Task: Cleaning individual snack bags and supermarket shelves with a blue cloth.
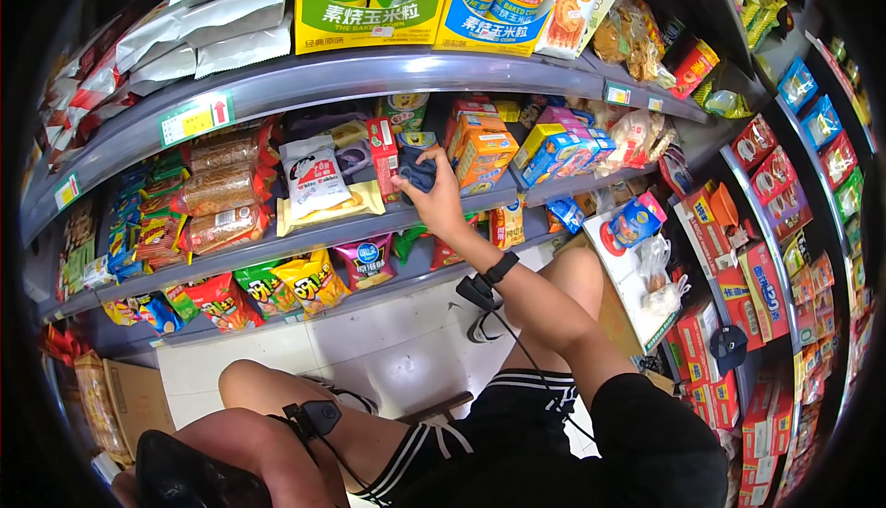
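My right hand (436,193) reaches onto the middle shelf, thumb and fingers around a dark blue item (418,162), which looks like a cloth or soft pack; its exact kind I cannot tell. Just left of it stands a narrow red box (383,155). A White Rabbit candy bag (313,174) lies on a pale yellow packet (339,209) further left. Orange boxes (484,151) stand to the right of the hand. At the lower left, my left arm is bent near my knee; the left hand itself is not in view, and a black object covers that corner.
The upper shelf edge (415,68) juts out above my right hand. Chip bags (311,283) sit on the lowest shelf. On the right, a white board (633,279) holds a blue-and-red container. A cardboard box (138,397) stands at lower left. More stocked shelves curve along the right.
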`<state>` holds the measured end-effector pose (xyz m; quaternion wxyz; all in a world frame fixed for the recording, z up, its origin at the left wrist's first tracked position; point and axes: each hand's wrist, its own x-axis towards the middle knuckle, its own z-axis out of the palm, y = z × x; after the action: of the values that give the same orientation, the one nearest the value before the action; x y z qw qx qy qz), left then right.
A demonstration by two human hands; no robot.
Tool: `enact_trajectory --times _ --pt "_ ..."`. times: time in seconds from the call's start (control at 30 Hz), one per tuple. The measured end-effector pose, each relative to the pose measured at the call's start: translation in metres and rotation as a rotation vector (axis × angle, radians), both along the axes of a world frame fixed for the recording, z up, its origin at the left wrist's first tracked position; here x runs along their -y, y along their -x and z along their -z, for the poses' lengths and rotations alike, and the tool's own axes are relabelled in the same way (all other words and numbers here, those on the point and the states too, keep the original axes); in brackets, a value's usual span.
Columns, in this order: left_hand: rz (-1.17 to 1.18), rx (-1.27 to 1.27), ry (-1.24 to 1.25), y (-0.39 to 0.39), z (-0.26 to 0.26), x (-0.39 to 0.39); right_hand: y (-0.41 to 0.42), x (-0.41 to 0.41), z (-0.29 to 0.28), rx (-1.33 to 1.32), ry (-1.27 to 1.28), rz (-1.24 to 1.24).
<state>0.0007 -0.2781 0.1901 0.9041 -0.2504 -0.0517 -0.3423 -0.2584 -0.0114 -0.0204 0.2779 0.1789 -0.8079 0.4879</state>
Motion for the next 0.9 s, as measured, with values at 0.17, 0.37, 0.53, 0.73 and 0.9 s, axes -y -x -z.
enact_trajectory --times 0.17,0.37,0.53,0.73,0.9 --pt "-0.165 0.280 0.138 0.011 -0.001 -0.017 -0.025 -0.010 -0.018 0.173 0.150 -0.103" --pt "-0.298 0.424 0.194 0.023 -0.003 -0.031 -0.080 -0.020 -0.056 0.276 0.355 -0.363" --pt "-0.372 0.494 0.223 0.033 -0.006 -0.045 -0.098 -0.028 -0.028 0.392 0.259 -0.472" --pt "-0.492 0.555 0.162 0.046 -0.003 -0.055 -0.114 -0.023 0.002 0.714 0.466 -0.481" --pt "-0.481 0.578 0.162 0.042 -0.005 -0.055 -0.114 -0.020 0.008 0.941 0.600 -0.468"
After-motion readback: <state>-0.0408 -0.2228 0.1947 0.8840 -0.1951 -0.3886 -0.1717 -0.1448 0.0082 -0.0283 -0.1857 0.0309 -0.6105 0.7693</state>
